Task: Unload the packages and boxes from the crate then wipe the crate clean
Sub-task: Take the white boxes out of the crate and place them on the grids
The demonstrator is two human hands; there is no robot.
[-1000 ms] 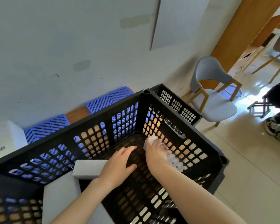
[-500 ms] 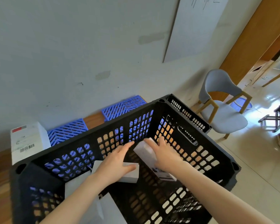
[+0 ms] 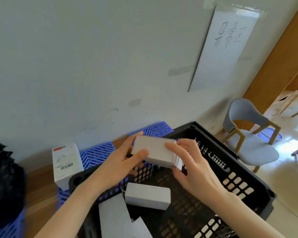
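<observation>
White box (image 3: 153, 148), gripped by left hand (image 3: 119, 163), right hand (image 3: 194, 169), seemingly above crate (image 3: 219, 152)

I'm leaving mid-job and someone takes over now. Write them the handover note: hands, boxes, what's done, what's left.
Hands: left hand and right hand grip opposite ends of a white box, held above the far side of the black crate.
In the crate: a second white box and flat white packages.
Outside: a barcoded box stands on the blue mat beside the crate.
Done: one box lifted, not yet set down.
Left: set it down, unload the rest, wipe the crate; no cloth in view.
</observation>
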